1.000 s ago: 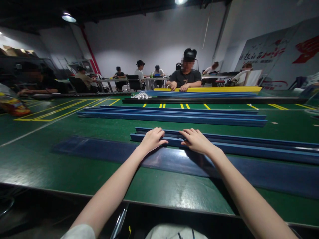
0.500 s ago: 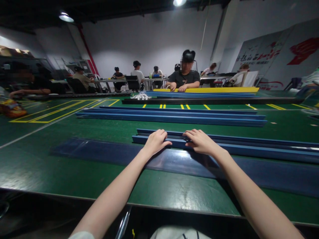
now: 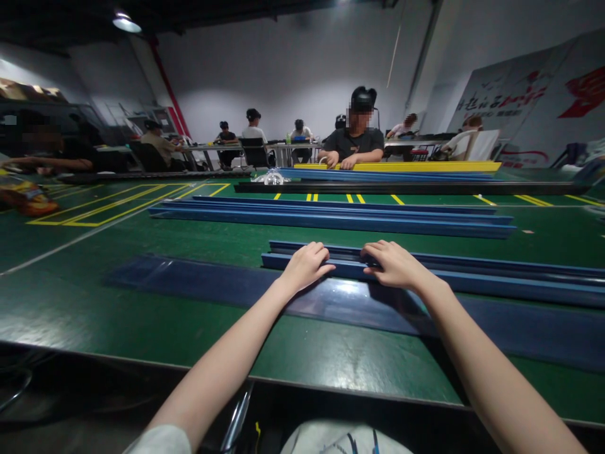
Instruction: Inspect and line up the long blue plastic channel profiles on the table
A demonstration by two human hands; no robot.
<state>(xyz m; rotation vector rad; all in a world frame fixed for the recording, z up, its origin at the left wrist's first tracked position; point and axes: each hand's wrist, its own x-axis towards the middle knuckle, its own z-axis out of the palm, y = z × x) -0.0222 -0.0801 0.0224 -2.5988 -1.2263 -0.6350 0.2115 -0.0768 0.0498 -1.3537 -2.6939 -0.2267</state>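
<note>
The near blue channel (image 3: 486, 284) lies along the desk (image 3: 331, 359), just beyond a glossy flat strip (image 3: 354, 306), with more blue channels (image 3: 331, 217) set farther back. The left hand (image 3: 309, 263) is near its left end and the right hand (image 3: 390, 265) a little along from it, apart. On each, the fingers are partly curled over the near wall, thumb to the front; whether they pinch it firmly, or hold anything small inside, I cannot tell. The channel looks light, stiff along its length and rather slick, its thin walls probably able to flex; its upright walls seem the natural hold, hands spread wider for balance.
</note>
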